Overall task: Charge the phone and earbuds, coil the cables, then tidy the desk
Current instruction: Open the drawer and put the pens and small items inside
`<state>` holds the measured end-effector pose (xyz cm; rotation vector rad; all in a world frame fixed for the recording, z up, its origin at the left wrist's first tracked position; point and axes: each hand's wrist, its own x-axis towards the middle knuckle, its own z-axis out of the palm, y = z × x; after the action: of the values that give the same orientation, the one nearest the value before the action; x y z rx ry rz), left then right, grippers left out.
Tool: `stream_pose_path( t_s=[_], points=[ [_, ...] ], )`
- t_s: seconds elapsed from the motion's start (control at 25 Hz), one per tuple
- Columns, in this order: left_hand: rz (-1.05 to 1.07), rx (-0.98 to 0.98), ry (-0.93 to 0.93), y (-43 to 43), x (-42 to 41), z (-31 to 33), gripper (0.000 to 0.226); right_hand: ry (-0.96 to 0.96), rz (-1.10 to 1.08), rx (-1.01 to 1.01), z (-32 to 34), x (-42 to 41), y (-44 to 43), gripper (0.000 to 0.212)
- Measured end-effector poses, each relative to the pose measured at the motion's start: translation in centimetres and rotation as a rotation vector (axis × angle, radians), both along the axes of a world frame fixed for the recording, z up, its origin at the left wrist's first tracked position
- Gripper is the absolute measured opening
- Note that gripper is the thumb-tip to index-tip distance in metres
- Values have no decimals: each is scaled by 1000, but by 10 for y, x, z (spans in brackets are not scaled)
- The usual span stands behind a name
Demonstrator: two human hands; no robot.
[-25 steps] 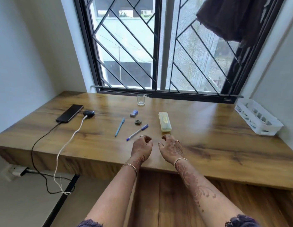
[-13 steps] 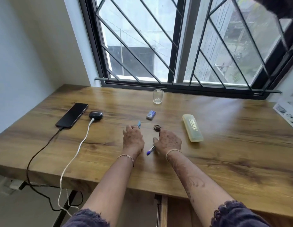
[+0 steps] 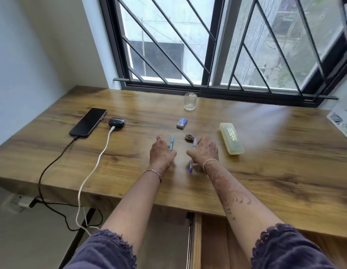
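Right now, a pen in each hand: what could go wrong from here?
1. Both hands are busy: the left hand holds the light-blue pen and the right hand holds the blue pen. Opening the yellow pencil case, which looks closed, could mean a dropped pen.
2. The white cable and black cable hang over the desk's front edge. A snag there might drag the earbuds case or phone off.
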<state>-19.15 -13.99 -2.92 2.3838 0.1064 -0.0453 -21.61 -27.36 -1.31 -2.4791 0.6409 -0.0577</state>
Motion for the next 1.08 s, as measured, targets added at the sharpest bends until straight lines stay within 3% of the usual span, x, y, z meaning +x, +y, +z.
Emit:
stream_pose_path(
  t_s=[0.16,0.28,0.44,0.72,0.96,1.08],
  points=[
    [23,-211,18,-12,-37,18,72,-117,-56,259,18,-30,-5,36],
    [42,-367,60,-31,-75,33,68,-187,-93,568,31,-70,-20,31],
    [-13,-535,146,-56,-139,40,55,-122,-25,778,34,-140,-56,18],
    [-155,-374,260,-75,-251,-8,33,-2,-53,831,-14,-254,-88,17],
    [-131,-74,426,-86,-289,-53,34,178,-91,600,-73,-292,-86,20],
    [-99,93,452,-92,-285,-68,36,190,-177,598,-95,-292,-83,21]
  ],
)
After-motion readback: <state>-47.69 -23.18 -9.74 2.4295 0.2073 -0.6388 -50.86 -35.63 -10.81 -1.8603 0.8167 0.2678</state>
